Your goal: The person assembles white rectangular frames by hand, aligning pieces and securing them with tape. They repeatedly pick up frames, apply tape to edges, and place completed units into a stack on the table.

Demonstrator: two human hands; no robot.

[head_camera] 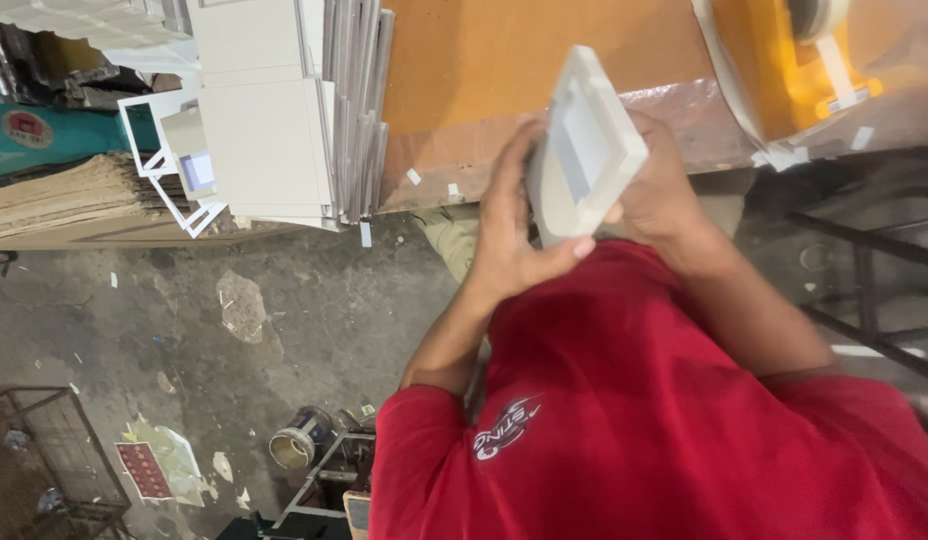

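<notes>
I see both hands clasping one white frame (584,150) at upper centre: left hand (509,225) grips its lower edge, right hand (659,195) supports behind. Finished-looking stack of white frames (274,110) sits upper left; this piece appears mid-process.

Workshop, stained concrete floor (284,330), stacked white frames (274,110), worn workbench (504,70), paint tin (299,440)

a pale grey rectangular frame (587,150), recessed in the middle, held tilted above the table edge.
</notes>
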